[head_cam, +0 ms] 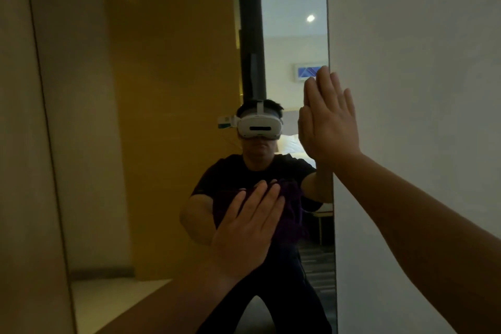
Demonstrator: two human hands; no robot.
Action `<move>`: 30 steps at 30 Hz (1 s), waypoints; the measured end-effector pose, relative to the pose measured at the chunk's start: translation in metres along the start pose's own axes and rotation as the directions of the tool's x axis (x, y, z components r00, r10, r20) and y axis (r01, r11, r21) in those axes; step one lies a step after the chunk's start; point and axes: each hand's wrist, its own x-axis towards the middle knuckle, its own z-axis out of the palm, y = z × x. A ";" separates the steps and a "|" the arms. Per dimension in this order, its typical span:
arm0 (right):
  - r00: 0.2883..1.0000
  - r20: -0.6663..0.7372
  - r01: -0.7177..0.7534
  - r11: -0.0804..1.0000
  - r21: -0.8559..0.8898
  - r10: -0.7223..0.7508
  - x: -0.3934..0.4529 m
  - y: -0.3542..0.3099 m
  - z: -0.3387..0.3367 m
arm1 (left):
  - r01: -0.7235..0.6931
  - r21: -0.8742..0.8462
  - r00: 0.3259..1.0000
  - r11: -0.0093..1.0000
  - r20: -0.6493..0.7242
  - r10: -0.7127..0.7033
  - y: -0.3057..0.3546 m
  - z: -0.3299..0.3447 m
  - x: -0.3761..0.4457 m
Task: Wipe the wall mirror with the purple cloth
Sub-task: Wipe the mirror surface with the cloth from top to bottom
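Note:
A tall wall mirror [168,89] fills the middle of the head view, from a thin dark edge on the left to its right edge beside a white wall. The dark purple cloth [291,211] lies bunched against the glass at chest height. My left hand [246,228] presses flat on the cloth, fingers stretched and pointing up to the right. My right hand [329,122] rests flat and higher up at the mirror's right edge, fingers together and upright, with nothing in it. The glass reflects a person in a white headset and dark shirt.
A white wall [420,89] stands directly right of the mirror. A beige panel [16,144] borders it on the left. The reflection shows a yellow wall, a dark door frame, a bed and a ceiling light behind me.

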 end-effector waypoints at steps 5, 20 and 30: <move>0.994 -0.019 -0.108 0.993 0.041 0.109 0.005 0.031 -0.025 | 0.023 -0.286 0.985 0.958 -0.160 -0.071 -0.021 -0.026 0.031; 0.989 0.055 -0.120 0.964 -0.237 0.137 0.009 0.103 -0.013 | 0.136 0.010 0.969 0.991 -0.211 -0.131 -0.070 -0.056 0.234; 0.987 0.061 -0.134 0.976 -0.174 0.147 -0.016 0.095 -0.012 | -0.188 -0.028 0.981 0.982 0.039 0.189 0.094 0.028 -0.008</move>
